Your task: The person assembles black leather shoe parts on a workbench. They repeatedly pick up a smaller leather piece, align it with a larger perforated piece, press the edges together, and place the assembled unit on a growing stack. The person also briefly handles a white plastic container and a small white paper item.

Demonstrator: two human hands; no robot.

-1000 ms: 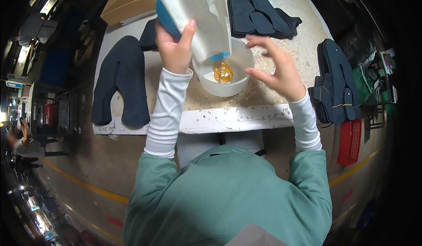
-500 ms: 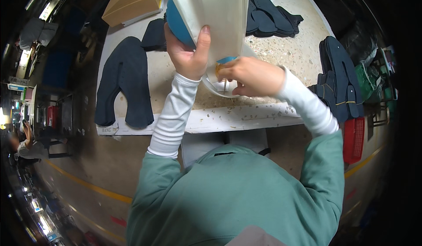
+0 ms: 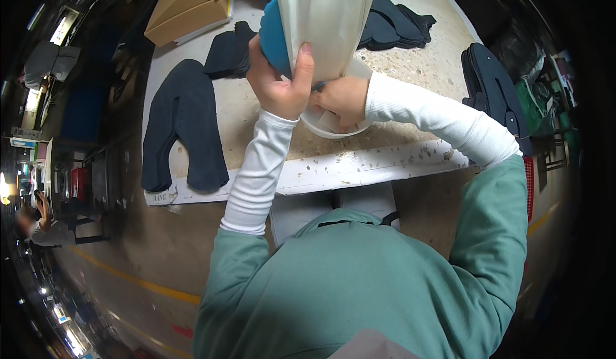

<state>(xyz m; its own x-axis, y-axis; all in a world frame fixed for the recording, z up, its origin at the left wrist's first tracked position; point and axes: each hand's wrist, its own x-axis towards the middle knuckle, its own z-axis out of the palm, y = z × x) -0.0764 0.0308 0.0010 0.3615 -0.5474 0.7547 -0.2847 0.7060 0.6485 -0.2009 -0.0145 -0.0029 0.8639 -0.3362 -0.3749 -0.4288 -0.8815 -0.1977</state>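
My left hand [image 3: 282,83] is closed around the lower end of tall whitish sheets [image 3: 327,22], its thumb pressed on their front. Beside them, in the same grip, a bright blue piece with a scalloped edge [image 3: 274,35] shows. Just to the right, my right hand [image 3: 343,99] reaches into a round white tub [image 3: 360,71] with its fingers curled together. A small dark blue bit [image 3: 319,86] shows by those fingers; what they hold is mostly hidden. Pale pieces [image 3: 328,120] lie inside the tub.
Dark navy cut pieces [image 3: 183,115] lie at the table's left, with smaller dark pieces [image 3: 229,54] behind. More dark stacks lie at the back [image 3: 394,22] and right edge [image 3: 494,86]. A cardboard box [image 3: 186,9] stands back left. A person [image 3: 45,221] is far left.
My right hand has moved down and left, deeper into the tub, and the yellowish bit at its fingers no longer shows. My left hand and the sheets have shifted slightly right in view.
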